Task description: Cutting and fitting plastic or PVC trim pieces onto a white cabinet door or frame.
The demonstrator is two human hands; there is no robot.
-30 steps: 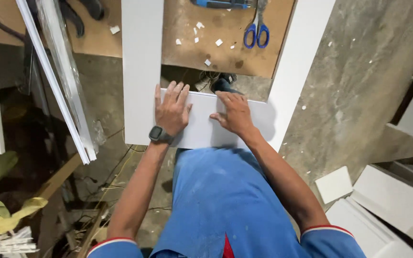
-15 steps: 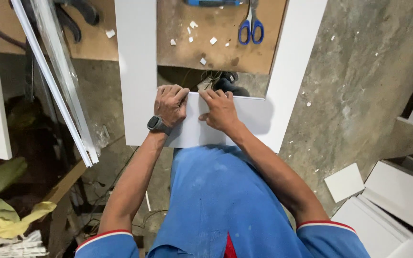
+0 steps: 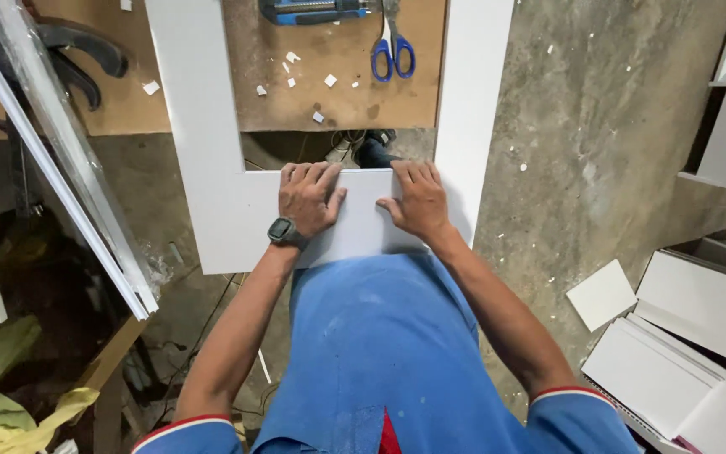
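Note:
A white U-shaped panel frame point(image 3: 203, 151) lies flat in front of me, its two long arms running away over a brown board point(image 3: 338, 101). My left hand point(image 3: 308, 197), with a dark watch on the wrist, lies on the frame's near crosspiece with fingers curled over its far edge. My right hand point(image 3: 418, 200) lies beside it on the same crosspiece, fingers also over the far edge. Both hands press on the panel.
Blue-handled scissors point(image 3: 392, 52) and a blue utility knife point(image 3: 313, 10) lie on the brown board among small white scraps. Long white strips point(image 3: 69, 168) lean at the left. White panels point(image 3: 682, 353) are stacked at the right on the concrete floor.
Both hands have spread apart along the crosspiece and their fingers now hook over its far edge. The view has shifted slightly, with the frame sitting more centred.

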